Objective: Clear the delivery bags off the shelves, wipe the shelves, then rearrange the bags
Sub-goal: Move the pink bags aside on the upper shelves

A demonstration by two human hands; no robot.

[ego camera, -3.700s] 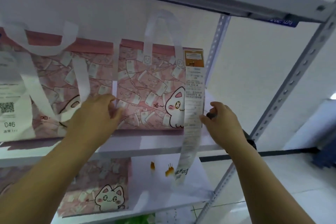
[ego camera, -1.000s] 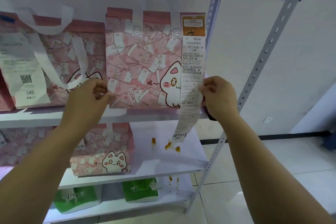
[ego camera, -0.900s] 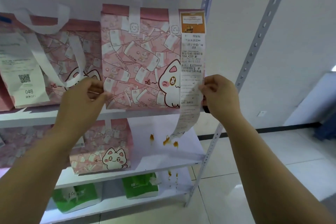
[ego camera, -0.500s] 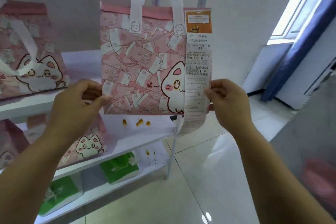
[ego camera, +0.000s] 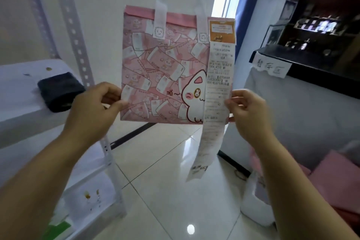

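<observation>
Head view: the pink cat-print delivery bag [ego camera: 161, 68] hung in the air over the tiled floor [ego camera: 165, 191], upright and facing the camera, clear of the shelf [ego camera: 17, 91] to its left. The left grip [ego camera: 93, 107] pinched the bag's lower left edge, with the thumb laid on the front and the fingers curled behind. The right grip [ego camera: 247, 111] pinched the lower right edge the same way and trapped the long receipt [ego camera: 219, 84] under the thumb. The receipt's tail dangled loose below the bag's base. The white handles [ego camera: 160, 15] stood up unheld. Step in hand, as judged: clearing this bag away so the shelf could be wiped. To do it well, keep the bag level and upright, since its contents could not be seen, and keep both pinches low and even so it does not fold. Mind the loose receipt tail, which could snag or tear on set-down. Land the bag base first, with the receipt side outward for later sorting. A likely spot was the pink pile [ego camera: 335, 181] down and right of the bag, though what lay there was too blurred to tell. A dark cloth [ego camera: 60, 93] lay on the shelf left of the bag, ready for wiping. Brown stains [ego camera: 87, 195] marked the shelf board down and left of the bag.
</observation>
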